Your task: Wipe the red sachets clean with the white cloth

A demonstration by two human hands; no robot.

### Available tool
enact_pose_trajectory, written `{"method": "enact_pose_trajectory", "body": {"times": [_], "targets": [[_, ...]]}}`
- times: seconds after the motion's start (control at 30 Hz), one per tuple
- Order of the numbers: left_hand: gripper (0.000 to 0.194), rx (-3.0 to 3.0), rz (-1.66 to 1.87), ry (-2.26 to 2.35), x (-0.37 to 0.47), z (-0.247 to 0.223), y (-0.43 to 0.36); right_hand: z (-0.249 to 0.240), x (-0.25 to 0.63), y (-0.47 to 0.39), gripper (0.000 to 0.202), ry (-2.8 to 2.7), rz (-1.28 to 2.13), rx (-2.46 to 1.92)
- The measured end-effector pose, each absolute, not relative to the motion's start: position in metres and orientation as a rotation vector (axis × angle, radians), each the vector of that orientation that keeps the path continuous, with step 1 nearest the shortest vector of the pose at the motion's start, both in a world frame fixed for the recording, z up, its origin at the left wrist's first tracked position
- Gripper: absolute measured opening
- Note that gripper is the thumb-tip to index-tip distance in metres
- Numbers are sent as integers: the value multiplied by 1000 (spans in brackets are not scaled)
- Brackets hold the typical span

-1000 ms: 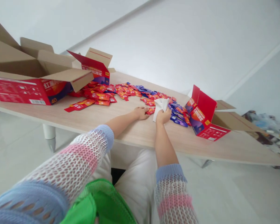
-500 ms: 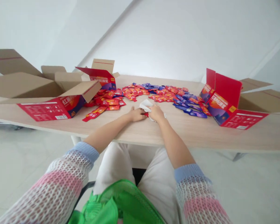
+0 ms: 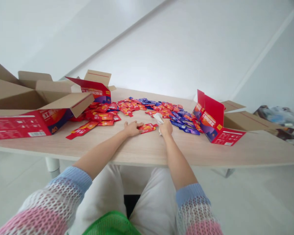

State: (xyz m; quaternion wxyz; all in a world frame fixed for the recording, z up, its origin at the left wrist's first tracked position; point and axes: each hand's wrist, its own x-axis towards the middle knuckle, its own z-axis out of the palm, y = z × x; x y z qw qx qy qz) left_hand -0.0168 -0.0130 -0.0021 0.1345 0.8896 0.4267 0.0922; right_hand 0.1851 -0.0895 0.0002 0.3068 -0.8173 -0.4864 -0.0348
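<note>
A red and orange sachet (image 3: 148,128) lies flat on the table in front of me. The fingertips of my left hand (image 3: 132,129) pinch its left end against the tabletop. Just beyond its right end, my right hand (image 3: 166,128) grips a crumpled white tissue (image 3: 158,118), whose upper part sticks out past the fingers. Behind the hands spreads an arc of loose sachets: red ones (image 3: 100,116) pile up on the left, and purple-blue ones (image 3: 183,122) mix with red on the right.
A large open carton (image 3: 39,125) stands at the left, with a smaller open red box (image 3: 95,91) behind it. Another open red box (image 3: 210,125) is on the right. The wooden table (image 3: 142,151) ends close to my knees. Bagged items (image 3: 287,120) sit beyond its right end.
My hands have moved apart, uncovering the red sachet between them. The tissue has gone with my right hand to the sachet's right end. The head view has shifted to the right.
</note>
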Motion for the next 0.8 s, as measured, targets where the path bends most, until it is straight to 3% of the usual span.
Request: {"method": "enact_pose_trajectory", "body": {"times": [0.27,0.37,0.5,0.8], "targets": [[68,2655,42,1182,-40,4,9,6,136,-96,65,-1994,-230,-1901],[58,2700,-17,1132,-44,2,12,5,125,-98,65,-2225,-197,-1891],[49,2700,-118,1068,-44,3,10,7,124,-100,64,-2250,-240,-1983],[55,2618,-62,998,-46,9,12,17,128,-101,46,-2003,-157,-2227]]}}
